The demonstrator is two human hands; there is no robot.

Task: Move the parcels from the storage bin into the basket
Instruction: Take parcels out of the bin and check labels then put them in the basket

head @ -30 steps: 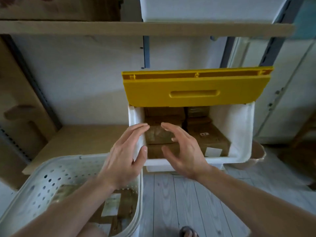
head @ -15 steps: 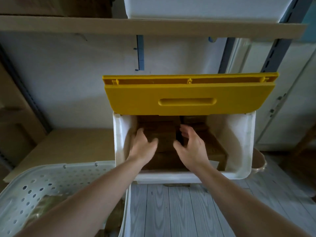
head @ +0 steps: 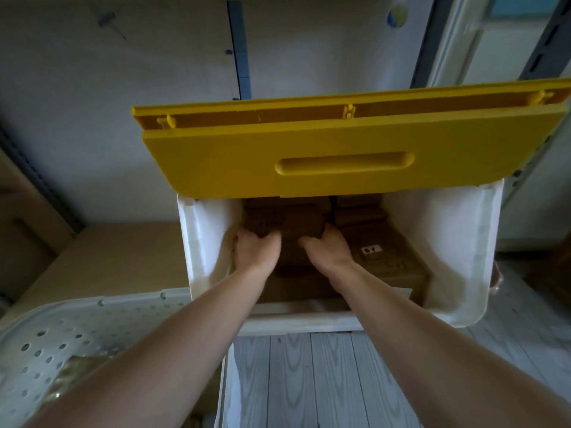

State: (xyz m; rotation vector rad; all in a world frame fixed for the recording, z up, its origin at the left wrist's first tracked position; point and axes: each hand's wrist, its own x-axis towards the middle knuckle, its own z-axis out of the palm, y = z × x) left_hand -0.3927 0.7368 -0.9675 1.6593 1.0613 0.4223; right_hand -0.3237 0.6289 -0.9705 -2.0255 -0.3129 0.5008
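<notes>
Left hand: grips the left side of a brown parcel.
Right hand: grips its right side.
Place: inside the white bin.

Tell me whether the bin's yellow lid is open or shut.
Open. The lid is flipped up above the bin, whose front gapes, showing brown parcels inside, where both hands reach.

The white storage bin, yellow lid raised, holds brown parcels; one blurred parcel sits at its left. The white perforated basket stands lower left, beside the bin.
</notes>
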